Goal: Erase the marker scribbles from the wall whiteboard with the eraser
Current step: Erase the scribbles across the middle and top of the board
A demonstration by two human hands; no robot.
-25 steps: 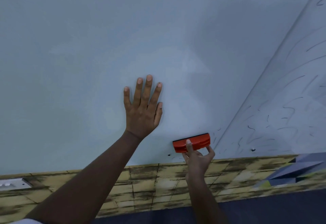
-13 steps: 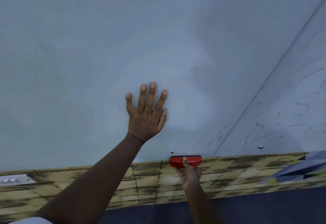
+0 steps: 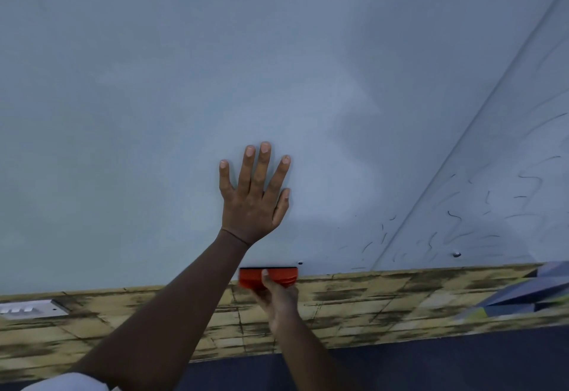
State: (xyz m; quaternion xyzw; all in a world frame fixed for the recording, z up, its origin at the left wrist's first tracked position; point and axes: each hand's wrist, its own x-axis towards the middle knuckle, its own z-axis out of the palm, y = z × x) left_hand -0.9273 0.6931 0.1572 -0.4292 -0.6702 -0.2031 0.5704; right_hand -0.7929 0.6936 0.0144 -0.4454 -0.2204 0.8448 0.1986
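While the left hand (image 3: 252, 203) lies flat and open on the wall whiteboard (image 3: 154, 113), the right hand (image 3: 278, 298) grips the red eraser (image 3: 268, 276) at the board's bottom edge; scribbles (image 3: 455, 215) at lower right likely call for rightward wiping next.

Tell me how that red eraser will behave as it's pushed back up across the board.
The eraser looks like a stiff block, so it probably won't bend. The right hand pinches it with fingertips alone, suggesting it's light. On the glossy whiteboard it should glide easily, though it could twist.
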